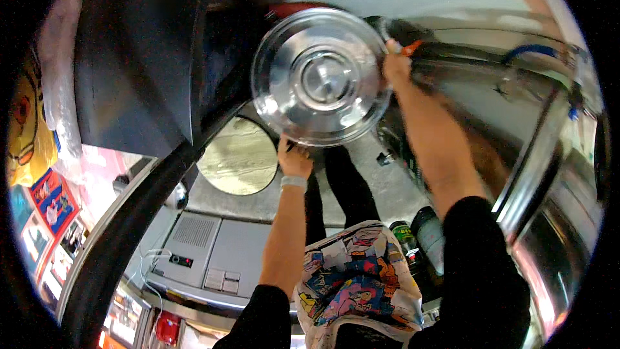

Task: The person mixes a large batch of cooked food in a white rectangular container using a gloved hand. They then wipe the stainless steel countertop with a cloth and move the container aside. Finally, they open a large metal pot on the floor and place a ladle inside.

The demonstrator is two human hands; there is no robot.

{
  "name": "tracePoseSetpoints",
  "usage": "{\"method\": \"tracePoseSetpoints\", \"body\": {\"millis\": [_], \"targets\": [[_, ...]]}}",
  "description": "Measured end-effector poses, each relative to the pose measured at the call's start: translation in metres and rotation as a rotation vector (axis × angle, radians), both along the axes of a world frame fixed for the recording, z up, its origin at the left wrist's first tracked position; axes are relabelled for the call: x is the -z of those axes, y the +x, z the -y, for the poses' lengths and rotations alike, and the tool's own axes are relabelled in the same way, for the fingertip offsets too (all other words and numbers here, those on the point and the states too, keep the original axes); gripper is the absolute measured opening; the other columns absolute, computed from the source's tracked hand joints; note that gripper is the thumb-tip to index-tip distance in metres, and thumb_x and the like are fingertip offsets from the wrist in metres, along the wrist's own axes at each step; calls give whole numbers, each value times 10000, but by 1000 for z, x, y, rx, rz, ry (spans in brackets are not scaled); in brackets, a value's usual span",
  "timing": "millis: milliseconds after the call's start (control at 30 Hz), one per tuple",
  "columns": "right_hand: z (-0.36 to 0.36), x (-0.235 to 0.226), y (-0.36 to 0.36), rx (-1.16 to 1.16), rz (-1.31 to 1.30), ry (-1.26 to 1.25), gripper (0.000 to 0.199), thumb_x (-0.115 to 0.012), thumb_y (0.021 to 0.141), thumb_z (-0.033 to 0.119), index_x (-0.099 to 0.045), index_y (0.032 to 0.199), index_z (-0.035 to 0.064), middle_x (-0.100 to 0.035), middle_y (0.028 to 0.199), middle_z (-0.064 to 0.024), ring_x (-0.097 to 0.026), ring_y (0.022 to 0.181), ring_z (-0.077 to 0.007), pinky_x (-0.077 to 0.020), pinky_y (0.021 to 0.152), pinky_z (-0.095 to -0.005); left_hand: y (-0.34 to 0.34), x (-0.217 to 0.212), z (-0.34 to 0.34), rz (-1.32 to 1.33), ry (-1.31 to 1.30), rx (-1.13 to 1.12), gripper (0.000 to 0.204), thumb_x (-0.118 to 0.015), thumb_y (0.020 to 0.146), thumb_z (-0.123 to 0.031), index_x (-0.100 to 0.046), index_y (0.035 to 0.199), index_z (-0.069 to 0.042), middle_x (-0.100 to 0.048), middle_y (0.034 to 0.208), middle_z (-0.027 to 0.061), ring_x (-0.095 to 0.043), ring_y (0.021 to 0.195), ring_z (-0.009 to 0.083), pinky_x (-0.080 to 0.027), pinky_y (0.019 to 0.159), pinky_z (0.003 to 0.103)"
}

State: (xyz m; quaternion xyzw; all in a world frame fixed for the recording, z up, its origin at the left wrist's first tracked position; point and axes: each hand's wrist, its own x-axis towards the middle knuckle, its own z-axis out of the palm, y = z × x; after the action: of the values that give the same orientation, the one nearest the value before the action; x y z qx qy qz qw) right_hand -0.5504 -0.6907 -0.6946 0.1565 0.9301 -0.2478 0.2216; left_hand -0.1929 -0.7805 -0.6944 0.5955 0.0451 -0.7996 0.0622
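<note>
A large round shiny metal lid point(278, 84) with concentric rings is held up in front of me, at the upper middle of the head view. The fingers of my left hand point(294, 160) are closed on its lower rim, partly hidden behind it. At the lid's right edge my right hand point(396, 68) grips the rim; its fingertips are blurred. A small orange-red thing point(411, 47) shows just beside my right hand, and I cannot make out what it is.
A pale round board-like disc point(237, 156) is below and left of the lid. A big black box-shaped unit point(139, 58) stands at left, a grey cabinet-like unit point(239, 255) lower left. Shiny metal surfaces point(516, 100) line the right side. Dark bottles point(403, 236) stand near my right elbow.
</note>
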Motion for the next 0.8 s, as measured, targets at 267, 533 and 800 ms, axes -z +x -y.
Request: {"method": "tracePoseSetpoints", "body": {"millis": [267, 533, 800], "targets": [[44, -128, 223, 147, -543, -349, 196, -534, 946, 161, -601, 1001, -15, -643, 1034, -268, -603, 962, -446, -480, 841, -479, 58, -118, -17, -27, -248, 590, 565, -522, 1025, -283, -381, 1447, 65, -500, 1422, 218, -493, 1317, 323, -355, 1123, 418], [-209, -405, 362, 23, -288, -575, 414, -541, 997, 325, -743, 958, -34, -746, 831, -117, -682, 858, -168, -502, 867, -308, -59, -409, -39, -459, -757, 1235, 474, -581, 981, -435, -653, 1108, 17, -703, 1080, 160, -675, 1031, 228, -518, 828, 338], [-495, -576, 204, 638, -755, -974, 746, -392, 963, 684, -641, 1196, 20, -705, 1035, -120, -664, 943, -250, -494, 856, -360, -169, -602, -125, -1123, -597, 942, 474, -424, 1045, -292, -414, 1322, 92, -580, 1246, 258, -584, 1194, 373, -484, 1043, 528]]}}
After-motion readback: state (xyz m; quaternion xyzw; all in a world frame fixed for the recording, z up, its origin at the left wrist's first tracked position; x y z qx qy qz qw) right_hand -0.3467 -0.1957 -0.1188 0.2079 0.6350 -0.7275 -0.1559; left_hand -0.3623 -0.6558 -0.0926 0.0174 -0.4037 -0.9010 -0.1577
